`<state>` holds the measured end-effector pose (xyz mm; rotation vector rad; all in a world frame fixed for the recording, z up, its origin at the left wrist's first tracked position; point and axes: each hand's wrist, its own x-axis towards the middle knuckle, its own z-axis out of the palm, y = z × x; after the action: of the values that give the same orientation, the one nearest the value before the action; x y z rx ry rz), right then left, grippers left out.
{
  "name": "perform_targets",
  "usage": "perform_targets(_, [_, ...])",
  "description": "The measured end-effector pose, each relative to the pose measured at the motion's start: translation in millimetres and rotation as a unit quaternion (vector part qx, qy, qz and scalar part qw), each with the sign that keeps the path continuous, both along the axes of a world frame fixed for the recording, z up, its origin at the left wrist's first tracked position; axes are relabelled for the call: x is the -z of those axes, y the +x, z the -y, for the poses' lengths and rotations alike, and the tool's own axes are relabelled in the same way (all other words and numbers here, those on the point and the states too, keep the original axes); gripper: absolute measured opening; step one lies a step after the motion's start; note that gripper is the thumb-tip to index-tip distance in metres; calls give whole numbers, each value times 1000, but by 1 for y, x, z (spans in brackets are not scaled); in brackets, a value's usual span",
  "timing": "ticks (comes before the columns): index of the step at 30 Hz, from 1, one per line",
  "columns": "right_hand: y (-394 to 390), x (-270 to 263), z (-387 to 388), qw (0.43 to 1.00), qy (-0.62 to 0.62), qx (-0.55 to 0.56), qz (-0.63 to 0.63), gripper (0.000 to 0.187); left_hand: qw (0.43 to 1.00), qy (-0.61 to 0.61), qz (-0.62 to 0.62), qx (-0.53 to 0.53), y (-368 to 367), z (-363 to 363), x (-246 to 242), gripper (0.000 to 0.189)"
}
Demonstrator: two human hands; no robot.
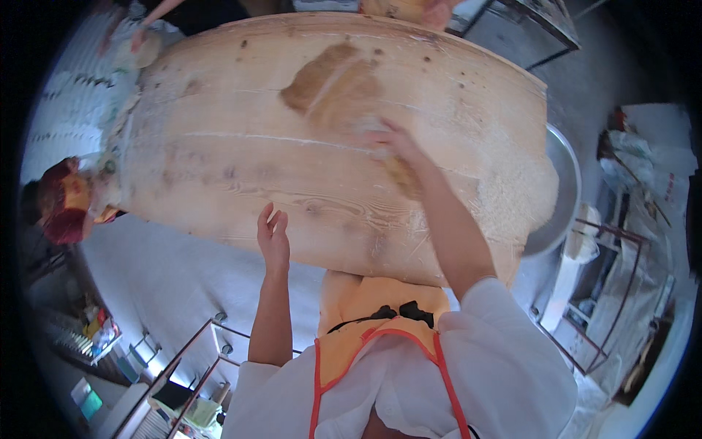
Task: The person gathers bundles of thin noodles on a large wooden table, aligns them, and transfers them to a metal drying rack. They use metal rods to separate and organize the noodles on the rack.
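Note:
My right hand (pixel 403 145) reaches over the middle of a large wooden board table (pixel 247 159). It is motion-blurred and grips a yellowish hand tool (pixel 403 178), pale at its far end; blur hides its exact kind. A brown patch (pixel 334 82) with a pale streak lies on the boards beyond this hand; whether it is a stain or a thin sheet, I cannot tell. My left hand (pixel 273 236), holding nothing, hovers at the near table edge with its fingers apart. Whitish crumbs or grains (pixel 510 181) are heaped at the table's right end.
A round metal basin (pixel 570 181) sits beside the right end. At the far left, another person's hand (pixel 140 41) touches a pale round thing (pixel 142 52). A person in a red and orange cap (pixel 66 200) is at the left. Metal-framed racks (pixel 609 296) stand right and lower left.

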<state>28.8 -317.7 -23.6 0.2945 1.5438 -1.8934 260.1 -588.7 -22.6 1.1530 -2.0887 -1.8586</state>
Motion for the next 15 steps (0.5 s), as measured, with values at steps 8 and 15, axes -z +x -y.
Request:
perform_targets(8, [170,-123,-211,943,207,249,77,72,992,45,39,109,-49,3,54,49])
perform_targets(15, [77,-82,-147,984,61,166,13,81,983,-9,-14,182,-100,-58,30,47])
